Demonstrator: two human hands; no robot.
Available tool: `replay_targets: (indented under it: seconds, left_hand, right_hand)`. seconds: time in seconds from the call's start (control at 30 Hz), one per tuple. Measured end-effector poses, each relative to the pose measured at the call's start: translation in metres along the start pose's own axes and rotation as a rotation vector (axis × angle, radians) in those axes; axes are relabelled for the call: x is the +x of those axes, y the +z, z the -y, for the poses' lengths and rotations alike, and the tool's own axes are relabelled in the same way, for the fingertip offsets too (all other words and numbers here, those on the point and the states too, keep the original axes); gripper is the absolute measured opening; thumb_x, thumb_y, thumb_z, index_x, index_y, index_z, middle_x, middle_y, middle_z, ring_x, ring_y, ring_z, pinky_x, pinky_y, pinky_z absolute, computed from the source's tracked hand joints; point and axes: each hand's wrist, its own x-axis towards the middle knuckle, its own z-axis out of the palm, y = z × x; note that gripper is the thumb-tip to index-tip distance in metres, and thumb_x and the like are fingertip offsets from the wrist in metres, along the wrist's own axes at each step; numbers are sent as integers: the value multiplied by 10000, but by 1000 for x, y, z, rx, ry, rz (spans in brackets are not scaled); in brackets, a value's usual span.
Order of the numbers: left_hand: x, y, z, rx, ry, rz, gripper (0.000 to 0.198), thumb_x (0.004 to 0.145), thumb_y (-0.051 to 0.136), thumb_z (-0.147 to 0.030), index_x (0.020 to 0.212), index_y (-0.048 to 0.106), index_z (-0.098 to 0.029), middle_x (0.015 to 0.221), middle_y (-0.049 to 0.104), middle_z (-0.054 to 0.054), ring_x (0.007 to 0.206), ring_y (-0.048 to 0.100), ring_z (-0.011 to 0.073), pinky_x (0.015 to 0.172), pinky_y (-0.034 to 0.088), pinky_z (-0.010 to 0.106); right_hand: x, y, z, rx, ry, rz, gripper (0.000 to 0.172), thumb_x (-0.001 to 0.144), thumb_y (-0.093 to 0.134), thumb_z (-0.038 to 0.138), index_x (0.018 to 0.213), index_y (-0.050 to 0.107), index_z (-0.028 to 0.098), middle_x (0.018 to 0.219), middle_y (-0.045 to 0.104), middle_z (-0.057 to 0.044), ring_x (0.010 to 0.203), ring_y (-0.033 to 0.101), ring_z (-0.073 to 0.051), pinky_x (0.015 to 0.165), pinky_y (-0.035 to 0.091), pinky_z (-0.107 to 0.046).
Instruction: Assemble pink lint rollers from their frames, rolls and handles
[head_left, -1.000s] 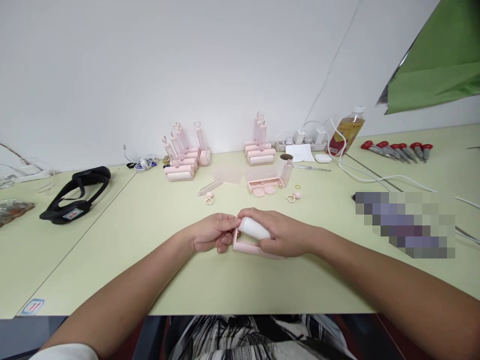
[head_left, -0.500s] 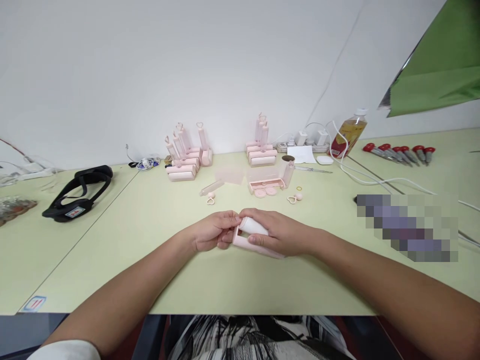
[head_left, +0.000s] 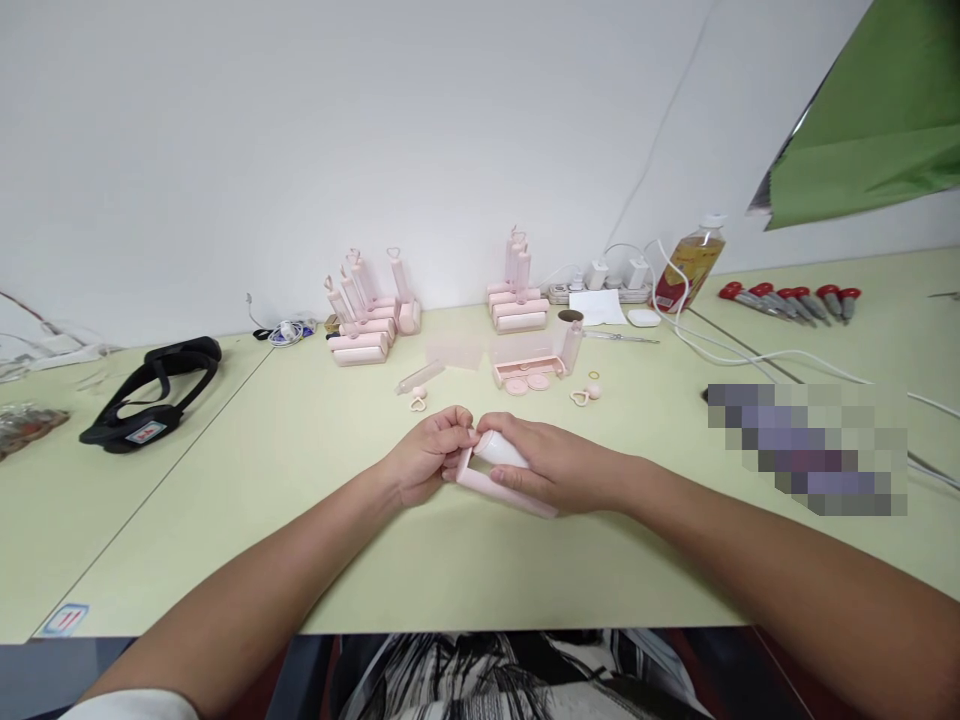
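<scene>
My right hand (head_left: 566, 465) is wrapped over a pink lint roller head, its thumb along the pink housing (head_left: 510, 495). Inside the housing a white roll (head_left: 502, 448) shows between thumb and fingers. At the left end of the housing, my left hand (head_left: 427, 455) pinches with thumb and fingertips; part of that end is hidden. Beyond the hands lie two heart-shaped pink loops (head_left: 418, 404), a clear pink handle tube (head_left: 420, 376) and an opened pink housing (head_left: 529, 370) with round pink end pieces. Another clear tube (head_left: 571, 348) stands beside that housing.
Assembled pink lint rollers stand at the back left (head_left: 360, 345) and back centre (head_left: 520, 315). Tweezers (head_left: 622, 337), a power strip (head_left: 637, 294), a drink bottle (head_left: 690, 265) and red-capped tools (head_left: 795, 302) are at right. A black head strap (head_left: 154, 410) lies left.
My left fingers have shifted and curled more at the end of the housing. The lint roller head stays in my right hand. The whole view has shifted slightly.
</scene>
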Motion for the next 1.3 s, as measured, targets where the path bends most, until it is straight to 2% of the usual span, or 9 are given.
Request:
replay_targets:
  seconds: [0.17,0.33,0.5,0.67,0.8,0.97,1.1,1.2,1.3]
  left_hand:
    - [0,3,2,22,61,-59,368,632,774,-215,679,409,-187,529,393,-89,422,307,38,409,183,182]
    - [-2,7,2,11,65,-115,380,619,753,-182,661,376,-189,549,423,-81,466,372,54,454,237,192]
    - [-1,6,3,16,69,-96,368,613,733,-170,665,369,-191,562,422,-81,485,396,64,467,256,195]
    - [1,4,4,129,24,-95,243,647,674,-208,715,442,-190,553,419,-75,471,370,65,455,235,191]
    - [1,4,6,157,54,-123,162,660,613,-222,712,464,-185,548,409,-67,458,335,63,442,238,189]
    - [1,3,10,239,81,-92,152,746,598,-262,750,462,-193,558,410,-67,456,350,69,421,250,182]
    - [0,-2,11,370,104,-61,238,860,551,-428,831,472,-205,544,439,-67,421,385,84,407,300,197]
    - [-2,-6,10,489,113,1,349,908,450,-559,909,471,-211,533,466,-62,400,396,98,391,300,212]
    - [-5,-7,9,595,156,55,394,916,420,-594,889,457,-203,579,467,-57,448,393,91,426,293,213]
  right_hand:
    - [1,-1,0,2,29,23,389,930,503,343,1267,399,178,1102,606,-131,911,582,-232,761,441,-325]
    - [2,-5,2,1,42,59,413,931,503,348,1289,387,179,1084,612,-128,887,589,-228,732,439,-311]
    - [2,-9,6,-13,50,97,413,923,511,322,1288,402,163,1078,619,-135,880,595,-228,729,441,-310]
    - [1,-8,4,-26,63,112,442,923,514,333,1315,397,166,1086,624,-139,890,597,-237,733,440,-316]
    - [1,-5,1,-55,85,124,496,931,502,389,1345,367,152,1060,625,-142,862,593,-246,713,433,-323]
    - [0,-2,0,-49,98,130,584,912,524,477,1362,341,153,1074,626,-147,845,597,-248,683,427,-314]
    - [-2,1,0,-97,127,40,547,915,504,481,1338,374,159,1126,627,-160,871,613,-267,698,439,-339]
    - [-1,4,-2,-133,177,-98,573,939,443,485,1389,343,145,1266,577,-193,1013,608,-306,798,459,-402]
    - [0,7,-5,-162,203,-186,609,955,383,515,1430,320,138,1386,508,-196,1189,544,-324,915,446,-446]
